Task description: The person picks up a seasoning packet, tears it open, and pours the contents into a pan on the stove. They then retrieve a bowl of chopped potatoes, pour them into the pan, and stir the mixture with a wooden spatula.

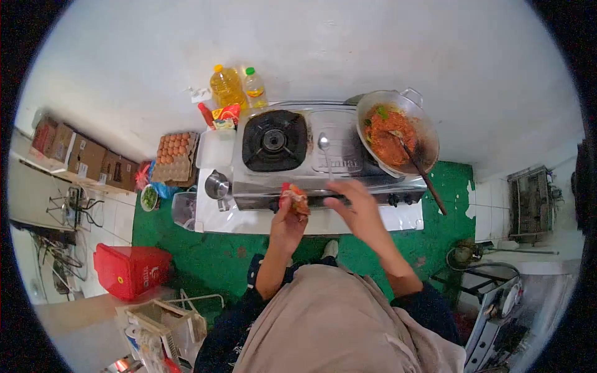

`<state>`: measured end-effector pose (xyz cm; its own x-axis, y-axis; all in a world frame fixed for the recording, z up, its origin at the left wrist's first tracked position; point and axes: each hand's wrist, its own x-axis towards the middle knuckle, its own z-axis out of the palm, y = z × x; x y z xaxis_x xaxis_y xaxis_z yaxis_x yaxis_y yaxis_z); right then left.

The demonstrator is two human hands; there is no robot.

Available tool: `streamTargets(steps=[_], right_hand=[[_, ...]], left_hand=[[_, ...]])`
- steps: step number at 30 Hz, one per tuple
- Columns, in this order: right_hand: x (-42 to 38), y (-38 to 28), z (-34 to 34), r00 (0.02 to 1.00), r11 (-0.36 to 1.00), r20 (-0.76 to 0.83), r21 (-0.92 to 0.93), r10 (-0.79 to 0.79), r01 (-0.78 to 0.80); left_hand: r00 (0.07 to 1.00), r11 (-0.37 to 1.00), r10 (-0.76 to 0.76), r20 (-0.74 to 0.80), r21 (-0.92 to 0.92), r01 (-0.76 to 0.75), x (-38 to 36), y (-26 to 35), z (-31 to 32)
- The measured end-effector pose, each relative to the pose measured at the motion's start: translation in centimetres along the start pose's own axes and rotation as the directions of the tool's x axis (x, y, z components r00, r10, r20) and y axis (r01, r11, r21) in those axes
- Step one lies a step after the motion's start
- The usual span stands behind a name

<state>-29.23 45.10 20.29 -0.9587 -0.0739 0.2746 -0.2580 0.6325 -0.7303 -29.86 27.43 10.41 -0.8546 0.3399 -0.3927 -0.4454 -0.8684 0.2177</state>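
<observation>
My left hand [288, 227] is closed round a small red and orange packet [295, 200] in front of the stove [249, 193]. To its right, my right hand [356, 208] is over the stove's front edge, its fingers beside the lower end of a metal spoon [324, 144]; whether they grip it is unclear. The spoon's bowl points toward the wall, over the middle of the stove top. On the right burner, a wok [429, 127] holds orange-red food [392, 137] with some green leaves. A wooden-handled spatula [423, 174] leans in it.
The left burner [274, 141] is bare. Behind and left are oil bottles [227, 87], red packets [227, 115] and a white tray [216, 149]. A metal mug [217, 185] and an egg tray [176, 155] are at left. A red bin [132, 270] stands lower left.
</observation>
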Motion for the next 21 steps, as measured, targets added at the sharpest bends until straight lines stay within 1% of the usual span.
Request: streamTargets(steps=[2, 3, 4, 5, 6, 7, 9, 10, 11, 12, 14, 16, 17, 18, 19, 21], right_hand=[[1.5, -0.5, 3.2, 0.995, 0.997, 0.086, 0.056, 0.044, -0.049], [1.8, -0.7, 4.1, 0.994, 0.999, 0.102, 0.019, 0.044, -0.046], [2.2, -0.9, 5.0, 0.991, 0.999, 0.125, -0.014, 0.039, -0.038], [2.6, -1.1, 6.1, 0.988, 0.999, 0.152, -0.044, 0.031, -0.025], [2.5, -1.4, 7.2, 0.994, 0.999, 0.104, -0.029, 0.027, -0.025], [2.5, -1.6, 8.3, 0.99, 0.999, 0.133, 0.008, 0.039, -0.041], [2.3, -2.4, 10.6, 0.982, 0.995, 0.18, 0.069, 0.064, -0.077], [2.0, -3.0, 12.0, 0.986, 0.999, 0.161, 0.013, 0.028, -0.031], [2.0, -3.5, 13.4, 0.983, 1.0, 0.182, 0.023, -0.002, -0.002], [2.0, -3.8, 14.8, 0.979, 0.999, 0.2, 0.033, -0.029, 0.023], [2.7, -5.0, 17.0, 0.968, 0.995, 0.235, 0.064, -0.088, 0.075], [3.8, -6.1, 18.4, 0.951, 0.987, 0.275, 0.105, -0.144, 0.119], [4.4, -6.6, 18.9, 0.936, 0.988, 0.324, 0.102, -0.141, 0.113], [5.0, -7.1, 19.2, 0.919, 0.989, 0.371, 0.1, -0.135, 0.105], [5.7, -7.6, 19.5, 0.901, 0.99, 0.415, 0.098, -0.13, 0.098], [7.4, -8.3, 20.1, 0.907, 0.986, 0.388, 0.086, -0.162, 0.139]], left_hand=[[1.0, 0.997, 0.004, 0.019, 0.075, -0.005, 0.8, 0.0, -1.5], [1.0, 0.994, 0.016, 0.023, 0.109, -0.018, 1.0, 0.1, -2.4], [0.998, 0.989, 0.043, 0.044, 0.137, -0.049, 0.3, 0.5, -1.4], [0.998, 0.984, 0.061, 0.011, 0.17, -0.062, 0.2, 0.7, -2.2], [0.997, 0.977, 0.077, -0.024, 0.201, -0.071, 0.1, 1.0, -3.6], [0.994, 0.969, 0.093, -0.057, 0.233, -0.077, -0.2, 1.5, -4.6], [0.969, 0.902, 0.243, -0.046, 0.378, -0.209, -1.4, 2.8, -6.1], [0.947, 0.855, 0.32, -0.027, 0.44, -0.276, -1.6, 3.6, -7.0], [0.921, 0.799, 0.389, -0.006, 0.499, -0.335, -1.9, 4.3, -8.0], [0.908, 0.808, 0.417, -0.038, 0.474, -0.351, -2.3, 5.0, -8.9], [0.877, 0.819, 0.47, -0.1, 0.419, -0.391, -3.4, 7.2, -9.0], [0.858, 0.816, 0.493, -0.142, 0.416, -0.401, -4.5, 9.1, -9.1], [0.85, 0.815, 0.502, -0.162, 0.417, -0.402, -4.8, 10.0, -9.2], [0.86, 0.803, 0.496, -0.124, 0.443, -0.399, -4.9, 10.9, -10.0], [0.851, 0.784, 0.51, -0.126, 0.475, -0.4, -4.9, 11.6, -10.3], [0.834, 0.744, 0.538, -0.127, 0.537, -0.398, -4.6, 13.0, -10.6]])
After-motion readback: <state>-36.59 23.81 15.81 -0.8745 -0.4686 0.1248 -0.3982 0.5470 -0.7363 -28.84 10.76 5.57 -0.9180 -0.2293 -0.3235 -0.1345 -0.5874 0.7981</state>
